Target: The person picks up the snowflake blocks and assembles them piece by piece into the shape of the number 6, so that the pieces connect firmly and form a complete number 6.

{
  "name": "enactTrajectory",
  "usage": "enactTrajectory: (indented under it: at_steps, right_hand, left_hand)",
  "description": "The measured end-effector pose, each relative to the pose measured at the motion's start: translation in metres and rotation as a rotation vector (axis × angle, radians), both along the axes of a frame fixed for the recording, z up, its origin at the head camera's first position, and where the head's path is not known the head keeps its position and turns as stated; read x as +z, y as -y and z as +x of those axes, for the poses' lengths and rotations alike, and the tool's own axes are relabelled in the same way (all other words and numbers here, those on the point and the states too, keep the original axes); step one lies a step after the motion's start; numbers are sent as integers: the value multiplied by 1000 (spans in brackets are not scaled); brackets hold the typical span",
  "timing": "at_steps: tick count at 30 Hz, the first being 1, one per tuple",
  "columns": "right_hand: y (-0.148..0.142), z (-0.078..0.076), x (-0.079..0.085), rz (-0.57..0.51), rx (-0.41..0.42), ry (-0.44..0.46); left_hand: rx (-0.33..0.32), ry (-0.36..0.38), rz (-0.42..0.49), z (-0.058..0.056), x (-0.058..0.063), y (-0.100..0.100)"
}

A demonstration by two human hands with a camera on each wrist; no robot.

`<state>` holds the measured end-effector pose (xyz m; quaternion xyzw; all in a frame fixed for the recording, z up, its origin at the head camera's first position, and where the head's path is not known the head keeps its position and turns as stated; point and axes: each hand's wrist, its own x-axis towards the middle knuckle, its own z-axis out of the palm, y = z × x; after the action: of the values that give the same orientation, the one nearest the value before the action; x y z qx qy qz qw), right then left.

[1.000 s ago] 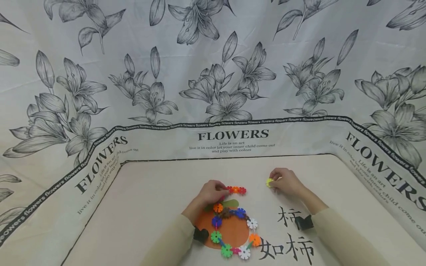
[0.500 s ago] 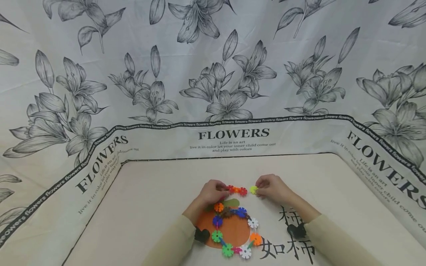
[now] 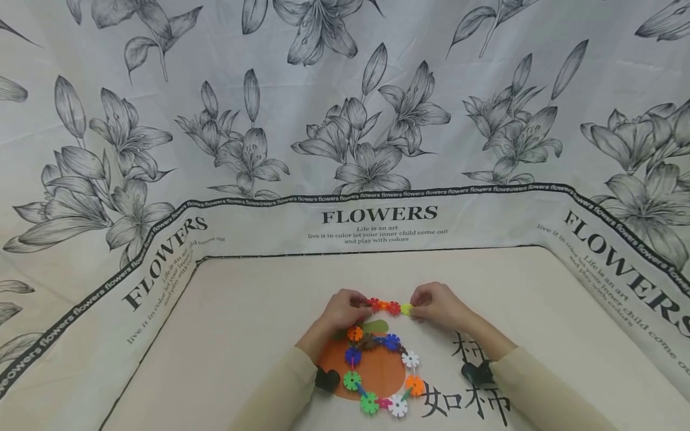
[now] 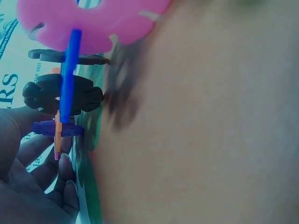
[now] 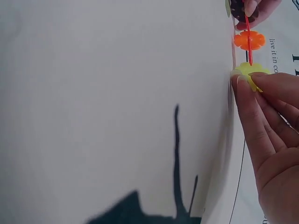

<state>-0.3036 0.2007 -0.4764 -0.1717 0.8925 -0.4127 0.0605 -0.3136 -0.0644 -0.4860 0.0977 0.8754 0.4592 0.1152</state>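
Observation:
My left hand (image 3: 343, 309) pinches the left end of a short row of plastic snowflake discs, where red discs (image 3: 395, 308) flank an orange disc (image 3: 383, 306). From the right, my right hand (image 3: 442, 305) pinches a yellow snowflake disc (image 3: 406, 309) between thumb and fingers. In the right wrist view the yellow disc (image 5: 252, 71) meets the edge of a red disc (image 5: 249, 53) seen side-on. The joined discs continue below as a ring, including a green disc (image 3: 352, 381) and a white disc (image 3: 411, 359). A pink disc (image 4: 93, 23) looms close in the left wrist view.
The pale mat (image 3: 242, 335) carries a printed orange persimmon (image 3: 383, 374) under the ring and black printed characters (image 3: 466, 401) to the right. Behind stands a flower-print cloth (image 3: 372, 143). Black wrist cameras sit at both sleeves.
My right hand has moved left with the yellow disc, bringing it from well apart up to the right-hand red disc. My left hand stays almost where it was.

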Motion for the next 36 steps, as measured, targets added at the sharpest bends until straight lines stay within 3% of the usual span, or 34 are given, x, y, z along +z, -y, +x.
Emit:
enactTrajectory:
  at_steps: [18, 26, 36]
  right_hand:
    - [10, -9, 11, 27, 105, -50]
    - [11, -18, 7, 49, 131, -51]
    - [14, -19, 6, 114, 42, -47]
  left_hand:
    - [36, -67, 10, -1, 1, -1]
    - [47, -78, 5, -1, 0, -3]
    - [51, -54, -17, -1, 2, -2]
